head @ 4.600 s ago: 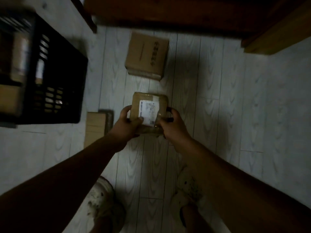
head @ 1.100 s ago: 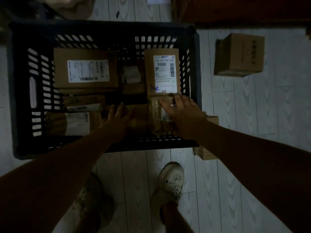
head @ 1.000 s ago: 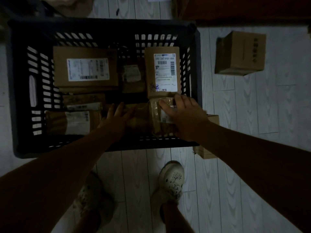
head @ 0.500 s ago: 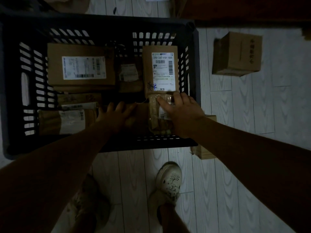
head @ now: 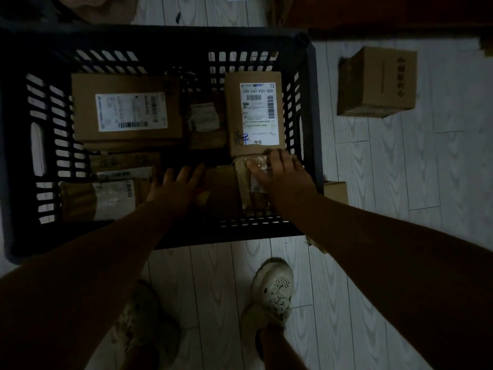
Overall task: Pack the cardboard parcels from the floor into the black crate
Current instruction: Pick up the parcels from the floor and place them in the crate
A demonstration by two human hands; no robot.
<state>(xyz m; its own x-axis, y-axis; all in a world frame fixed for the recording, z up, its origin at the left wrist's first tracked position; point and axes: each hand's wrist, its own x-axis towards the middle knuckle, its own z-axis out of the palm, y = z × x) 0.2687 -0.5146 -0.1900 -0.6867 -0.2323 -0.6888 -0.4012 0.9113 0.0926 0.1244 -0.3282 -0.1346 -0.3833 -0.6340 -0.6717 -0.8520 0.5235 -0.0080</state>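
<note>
**Taped parcel at the crate's near right corner, under the right hand**

The small tape-wrapped cardboard parcel (head: 253,186) lies in the near right corner of the black slatted plastic crate (head: 310,129), its glossy tape catching the dim light. The right hand (head: 282,180) lies over its right side, fingers spread and curled on the far edge, thumb across the top, gripping it. The left hand (head: 177,184) is to its left, flat and open with fingers apart, resting on a darker brown box whose outline is hard to make out.

Just beyond the taped parcel sits a tall cardboard box with a white barcode label (head: 253,113), touching it. Farther left is a wide flat cardboard box with a white label (head: 126,108), and a crumpled taped package (head: 101,198) fills the near left.

Outside the crate, on pale wood-grain floor planks (head: 400,182), a plain cube-shaped cardboard carton (head: 376,81) stands well apart to the right.
</note>
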